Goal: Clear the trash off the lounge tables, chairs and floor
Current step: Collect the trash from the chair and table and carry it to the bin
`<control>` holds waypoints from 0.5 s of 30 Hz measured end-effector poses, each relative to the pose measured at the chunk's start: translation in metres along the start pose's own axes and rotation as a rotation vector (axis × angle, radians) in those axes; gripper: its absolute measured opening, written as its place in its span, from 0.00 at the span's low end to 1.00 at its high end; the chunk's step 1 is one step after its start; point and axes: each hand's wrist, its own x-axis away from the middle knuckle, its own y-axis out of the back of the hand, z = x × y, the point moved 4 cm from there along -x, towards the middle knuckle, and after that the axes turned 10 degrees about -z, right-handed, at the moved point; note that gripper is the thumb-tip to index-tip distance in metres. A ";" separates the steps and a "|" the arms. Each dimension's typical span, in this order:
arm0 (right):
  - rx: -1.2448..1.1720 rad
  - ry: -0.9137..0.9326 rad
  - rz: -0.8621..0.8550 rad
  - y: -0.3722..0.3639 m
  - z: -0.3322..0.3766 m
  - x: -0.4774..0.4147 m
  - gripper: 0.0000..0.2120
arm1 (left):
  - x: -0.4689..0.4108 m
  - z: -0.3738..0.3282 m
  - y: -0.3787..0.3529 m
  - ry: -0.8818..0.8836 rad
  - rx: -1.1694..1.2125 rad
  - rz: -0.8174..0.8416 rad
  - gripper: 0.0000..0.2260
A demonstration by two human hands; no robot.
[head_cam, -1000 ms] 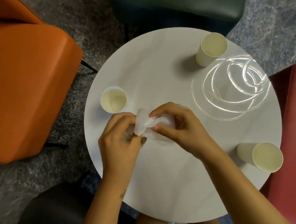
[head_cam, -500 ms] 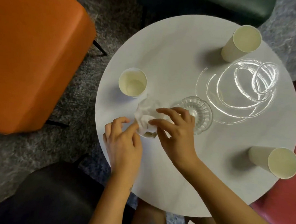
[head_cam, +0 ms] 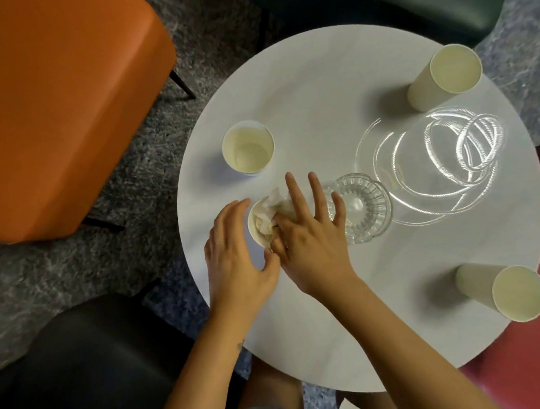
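**Tissue (head_cam: 273, 199) packed in a paper cup (head_cam: 251, 226): soft load, thin shell**

The crumpled white tissue sits in the mouth of a pale paper cup on the near-left part of the round white tabletop (head_cam: 303, 101). A ribbed clear glass dish (head_cam: 362, 209) stands just to its right. Part of the wad stands above the rim on the far side.

Your right grip (head_cam: 309, 243) lies over the cup with fingers straight and spread, clasping nothing; its thumb side seems to press the wad down. Your left grip (head_cam: 237, 260) is beside the cup's left wall, fingers loosely curved round nothing. Whether it touches the cup cannot be told.

Expect cup and tissue together to weigh almost nothing. The tissue is soft and likely to spring back up or cling to your fingers. The cup wall is probably thin, so it buckles under a hard squeeze and tips at a sideways nudge. Wrap it lightly round the wall below the rim, with a finger over the mouth to keep the wad in. Mind the dish, which is hard and breakable.

Three more pale cups wait: far left (head_cam: 248, 148), far right (head_cam: 444, 73) and near right (head_cam: 505, 294). Whether any holds liquid cannot be told, so lift them level.
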 end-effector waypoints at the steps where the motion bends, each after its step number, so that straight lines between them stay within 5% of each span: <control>1: -0.004 0.011 0.027 -0.001 -0.001 -0.001 0.20 | -0.002 0.004 -0.003 0.018 0.013 0.053 0.35; 4: -0.080 0.039 0.025 0.006 -0.005 -0.003 0.17 | -0.007 0.010 -0.012 -0.013 -0.022 0.176 0.41; 10: -0.324 0.064 -0.349 0.027 -0.004 0.010 0.05 | -0.016 0.008 -0.022 0.002 0.007 0.131 0.35; 15: -0.287 0.139 -0.237 0.019 0.004 0.018 0.09 | -0.019 0.007 -0.024 0.058 0.018 0.119 0.27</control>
